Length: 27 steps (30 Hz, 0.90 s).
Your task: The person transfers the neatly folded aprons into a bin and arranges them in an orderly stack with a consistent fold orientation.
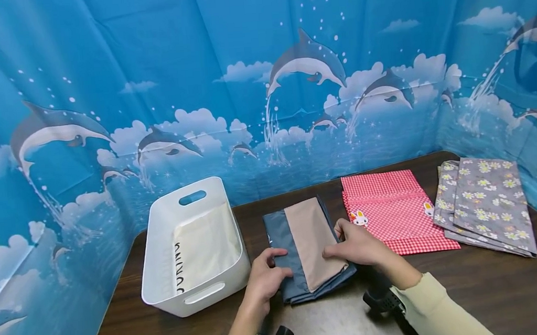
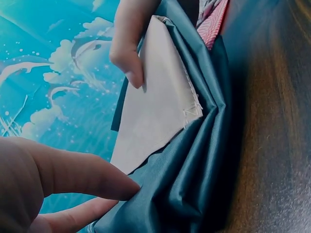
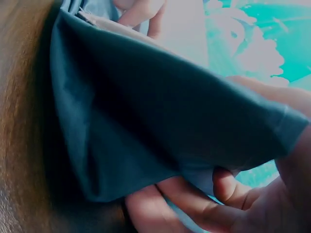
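Note:
A folded dark blue-grey cloth [image 1: 280,229] with a beige band across it lies on the table, in the middle of the head view. My right hand [image 1: 357,244] grips its right edge, thumb on top of the beige part and fingers beneath the raised layer. In the right wrist view that cloth [image 3: 126,92] lifts away from the tabletop between thumb and fingers. On the left side, my left hand [image 1: 265,278] rests thumb and forefinger on the blue-grey part. The left wrist view has these fingers [image 2: 97,177] fairly straight against the cloth [image 2: 209,160], whose stacked folds show.
Left of the cloth stands a white plastic basket [image 1: 161,249] holding a cream cloth [image 1: 210,240] with black lettering. To the right lie a red checked cloth [image 1: 395,210] with rabbit patches and grey daisy-print cloths [image 1: 489,202]. A blue dolphin curtain [image 1: 220,40] borders the table [image 1: 486,292].

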Each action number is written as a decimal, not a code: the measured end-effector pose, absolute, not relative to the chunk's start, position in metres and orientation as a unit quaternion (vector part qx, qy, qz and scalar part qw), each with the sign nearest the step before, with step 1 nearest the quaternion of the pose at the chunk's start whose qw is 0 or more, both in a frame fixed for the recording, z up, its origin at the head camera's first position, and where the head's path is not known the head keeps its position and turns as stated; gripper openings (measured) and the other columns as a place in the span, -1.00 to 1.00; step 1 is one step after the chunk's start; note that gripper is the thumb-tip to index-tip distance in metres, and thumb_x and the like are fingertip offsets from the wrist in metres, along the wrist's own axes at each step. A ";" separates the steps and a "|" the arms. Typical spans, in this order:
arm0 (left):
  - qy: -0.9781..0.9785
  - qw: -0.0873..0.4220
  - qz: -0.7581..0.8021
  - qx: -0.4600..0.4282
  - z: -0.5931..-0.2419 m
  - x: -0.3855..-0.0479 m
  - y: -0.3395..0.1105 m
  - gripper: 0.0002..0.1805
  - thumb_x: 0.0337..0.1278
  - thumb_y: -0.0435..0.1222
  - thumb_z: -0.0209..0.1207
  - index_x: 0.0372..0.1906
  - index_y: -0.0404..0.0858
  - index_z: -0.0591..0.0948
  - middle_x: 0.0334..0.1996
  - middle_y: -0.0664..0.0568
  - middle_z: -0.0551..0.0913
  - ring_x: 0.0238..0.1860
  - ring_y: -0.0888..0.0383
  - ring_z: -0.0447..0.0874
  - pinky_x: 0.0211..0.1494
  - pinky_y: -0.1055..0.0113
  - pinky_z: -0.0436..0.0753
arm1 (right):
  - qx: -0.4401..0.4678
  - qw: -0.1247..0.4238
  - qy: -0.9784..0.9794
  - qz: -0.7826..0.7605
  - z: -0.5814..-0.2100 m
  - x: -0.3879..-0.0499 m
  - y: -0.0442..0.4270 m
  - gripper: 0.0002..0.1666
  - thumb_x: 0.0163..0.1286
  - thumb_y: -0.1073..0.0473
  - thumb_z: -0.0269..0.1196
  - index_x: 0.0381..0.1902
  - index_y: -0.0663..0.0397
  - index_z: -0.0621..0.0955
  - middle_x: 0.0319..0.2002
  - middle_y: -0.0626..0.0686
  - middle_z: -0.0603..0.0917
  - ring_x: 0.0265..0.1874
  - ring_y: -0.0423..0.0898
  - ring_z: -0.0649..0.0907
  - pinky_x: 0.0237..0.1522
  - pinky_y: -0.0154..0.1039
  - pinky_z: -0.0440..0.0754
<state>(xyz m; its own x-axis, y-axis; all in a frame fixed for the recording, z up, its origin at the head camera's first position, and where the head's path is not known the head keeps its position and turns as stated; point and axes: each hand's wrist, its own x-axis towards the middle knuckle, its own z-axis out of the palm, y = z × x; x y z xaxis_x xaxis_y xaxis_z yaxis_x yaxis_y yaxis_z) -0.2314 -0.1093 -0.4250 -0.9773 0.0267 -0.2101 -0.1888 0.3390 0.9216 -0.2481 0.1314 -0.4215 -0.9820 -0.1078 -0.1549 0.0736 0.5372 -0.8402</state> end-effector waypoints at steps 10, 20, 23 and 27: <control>0.815 0.088 0.570 -0.046 -0.421 -0.234 -0.111 -0.37 -0.09 -0.54 0.33 0.25 -0.28 0.68 -0.02 -0.18 0.40 -0.21 -0.01 0.35 -0.27 0.25 0.38 | -0.006 0.156 0.800 -0.579 -0.422 -0.256 0.131 0.11 0.18 0.31 0.46 0.58 0.24 0.13 0.27 0.46 0.54 -0.03 0.18 0.74 -0.05 -0.04 0.71; 0.815 0.102 0.568 -0.054 -0.428 -0.235 -0.115 -0.32 -0.04 -0.53 0.39 0.31 -0.20 0.68 0.21 -0.27 0.50 0.07 -0.11 0.43 -0.12 0.24 0.48 | -0.018 0.154 0.835 -0.527 -0.432 -0.254 0.133 -0.36 0.20 0.33 0.47 0.28 0.03 0.69 0.55 0.34 0.41 0.45 0.27 0.43 0.40 0.29 0.46; 0.813 0.112 0.568 -0.056 -0.430 -0.235 -0.115 -0.33 -0.02 -0.53 0.41 0.32 -0.19 0.68 0.26 -0.28 0.53 0.13 -0.12 0.45 -0.07 0.22 0.51 | -0.016 0.153 0.836 -0.526 -0.436 -0.253 0.135 -0.38 0.21 0.33 0.47 0.26 0.06 0.67 0.54 0.35 0.41 0.44 0.25 0.43 0.41 0.29 0.45; 0.816 0.115 0.563 -0.058 -0.429 -0.236 -0.115 -0.33 -0.02 -0.52 0.43 0.31 -0.16 0.69 0.27 -0.27 0.55 0.15 -0.12 0.46 -0.02 0.19 0.52 | -0.028 0.149 0.845 -0.513 -0.436 -0.253 0.137 -0.39 0.23 0.30 0.47 0.27 0.06 0.65 0.53 0.34 0.43 0.37 0.22 0.46 0.35 0.25 0.48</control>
